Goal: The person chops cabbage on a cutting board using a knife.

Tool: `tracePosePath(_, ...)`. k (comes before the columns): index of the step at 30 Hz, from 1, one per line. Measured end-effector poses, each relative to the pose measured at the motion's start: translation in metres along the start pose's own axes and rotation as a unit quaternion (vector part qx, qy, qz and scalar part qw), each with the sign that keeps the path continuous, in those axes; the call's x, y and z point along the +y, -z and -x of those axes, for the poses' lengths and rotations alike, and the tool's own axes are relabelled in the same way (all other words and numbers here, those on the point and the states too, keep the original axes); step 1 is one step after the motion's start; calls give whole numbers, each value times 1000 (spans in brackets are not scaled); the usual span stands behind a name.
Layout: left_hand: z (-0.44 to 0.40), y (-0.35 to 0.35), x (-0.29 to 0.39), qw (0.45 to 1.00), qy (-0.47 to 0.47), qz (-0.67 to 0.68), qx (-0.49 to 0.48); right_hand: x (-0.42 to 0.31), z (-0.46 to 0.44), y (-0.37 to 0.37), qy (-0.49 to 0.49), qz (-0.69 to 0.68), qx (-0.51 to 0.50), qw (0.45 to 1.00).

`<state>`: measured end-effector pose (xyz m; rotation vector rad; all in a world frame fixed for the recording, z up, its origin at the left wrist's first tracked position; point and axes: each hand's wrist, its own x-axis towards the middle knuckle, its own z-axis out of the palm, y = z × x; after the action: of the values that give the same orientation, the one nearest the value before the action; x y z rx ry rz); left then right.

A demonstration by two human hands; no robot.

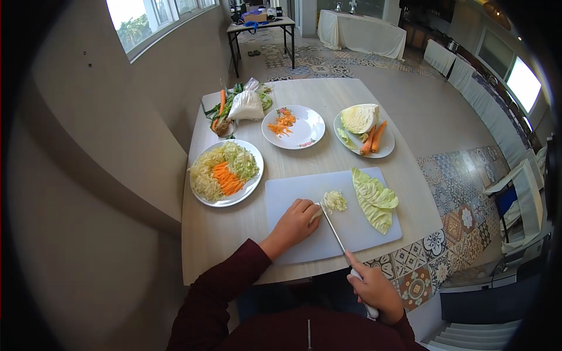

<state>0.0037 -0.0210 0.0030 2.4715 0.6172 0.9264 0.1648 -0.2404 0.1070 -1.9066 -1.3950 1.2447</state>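
My left hand [294, 226] is closed over a piece of pale cabbage [317, 215] on the white cutting board [298, 187]; the fingers hide most of it. In my right hand [377, 286] is a knife [333, 230] with a white handle, its blade slanting up and left so the tip end lies beside my left fingertips. A small heap of shredded cabbage [335, 201] sits just right of the blade. Farther right on the board rests a loose green cabbage leaf [374, 200], apart from both hands.
A plate [202, 199] of shredded cabbage and carrot strips stands left. Behind the board are a plate [310, 126] with carrot peelings and another plate [383, 153] holding cut cabbage [359, 119] and carrots [379, 137]. A bag of white contents [246, 106] lies among vegetables at the far left corner.
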Motion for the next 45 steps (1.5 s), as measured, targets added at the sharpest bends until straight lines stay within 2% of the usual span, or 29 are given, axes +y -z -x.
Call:
tracePosePath(14, 0, 3, 1, 1000, -1, -4, -5, 4, -19, -12, 89, 83, 74, 990)
tracePosePath(19, 0, 5, 2, 1000, 9, -6, -5, -1, -17, -10, 64, 94, 63, 991)
tracePosePath(26, 0, 3, 1, 1000, -10, -7, 16, 14, -15, -6, 101, 72, 90, 988)
tracePosePath(35, 0, 0, -2, 1000, -1, 1, 7, 8, 0, 12, -4, -57, 34, 998)
tracePosePath(38, -1, -1, -3, 1000, -6, -3, 9, 6, 6, 18, -13, -68, 50, 996)
tracePosePath(41, -6, 1, -1, 999, -13, -30, 24, 12, 4, 18, 59, 41, 134, 988)
tracePosePath(45, -13, 6, 1, 998, 9, -51, 48, 19, 0, 16, 109, 98, 189, 971)
